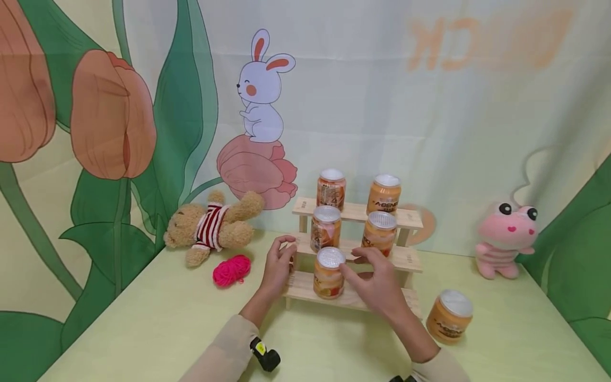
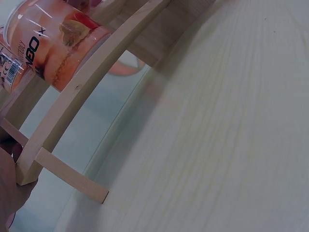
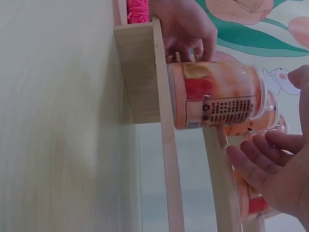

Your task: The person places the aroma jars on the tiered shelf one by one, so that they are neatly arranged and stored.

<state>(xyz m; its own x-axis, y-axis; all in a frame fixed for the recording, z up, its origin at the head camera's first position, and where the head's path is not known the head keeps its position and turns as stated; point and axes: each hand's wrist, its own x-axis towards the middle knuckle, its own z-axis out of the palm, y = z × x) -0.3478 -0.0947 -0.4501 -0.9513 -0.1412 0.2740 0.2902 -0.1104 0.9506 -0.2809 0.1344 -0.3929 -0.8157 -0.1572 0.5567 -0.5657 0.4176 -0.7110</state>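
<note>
A three-tier wooden shelf rack [image 1: 353, 300] stands on the table. Its lowest step bears an orange can [image 1: 328, 278] with a pale lid, left of centre. My left hand [image 1: 278, 265] grips the rack's left end, fingers bent round the wood; in the left wrist view only a little of this hand [image 2: 8, 188] shows. Just right of the front can is my right hand [image 1: 379, 281], fingers loosely bent and holding nothing. The right wrist view shows a gap between that hand [image 3: 285, 179] and the front can [image 3: 217, 96], which lies sideways in this view.
Two more cans stand on the middle step, a left one [image 1: 326, 233] and a right one [image 1: 379, 236]; two are on top. Another can [image 1: 450, 318] is on the table at right. A teddy bear [image 1: 215, 225], pink yarn [image 1: 232, 270] and pink plush toy [image 1: 506, 239] flank the rack.
</note>
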